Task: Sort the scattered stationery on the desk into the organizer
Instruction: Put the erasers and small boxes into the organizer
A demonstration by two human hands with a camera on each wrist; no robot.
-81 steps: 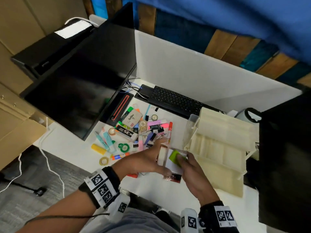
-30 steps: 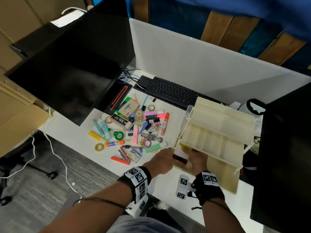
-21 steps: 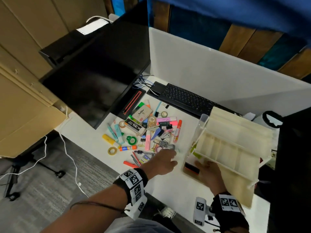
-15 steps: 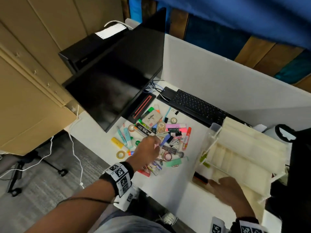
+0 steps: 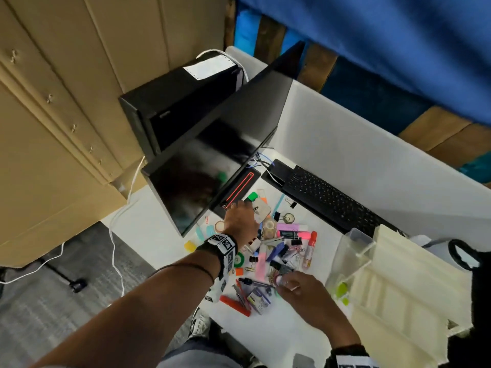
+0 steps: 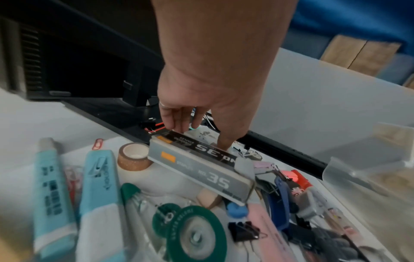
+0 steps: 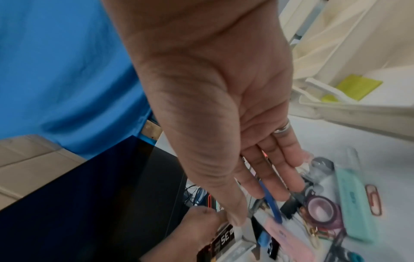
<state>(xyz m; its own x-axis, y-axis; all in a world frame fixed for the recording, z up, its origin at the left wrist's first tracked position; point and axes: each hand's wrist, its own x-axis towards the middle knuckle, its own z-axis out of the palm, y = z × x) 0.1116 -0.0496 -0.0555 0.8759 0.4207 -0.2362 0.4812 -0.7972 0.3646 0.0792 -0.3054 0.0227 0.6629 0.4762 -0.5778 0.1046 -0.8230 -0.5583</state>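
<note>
stationery (image 5: 276,251) heap, one organizer (image 5: 414,282) | left hand (image 5: 240,217) grip loose on staple box (image 6: 197,164) | right hand (image 5: 303,290) fingers straight, empty

left hand (image 5: 240,217) covering part of the staple box (image 6: 197,170), its fingertips behind the box's far edge, organizer (image 5: 409,296) cut off at the right edge, right wrist view smeared by blur, pile's small clips too tiny to tell apart

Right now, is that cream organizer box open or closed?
Open. The organizer has its tiers spread apart, bare compartments showing, and a yellow-green pad lying in its lower tray.
</note>
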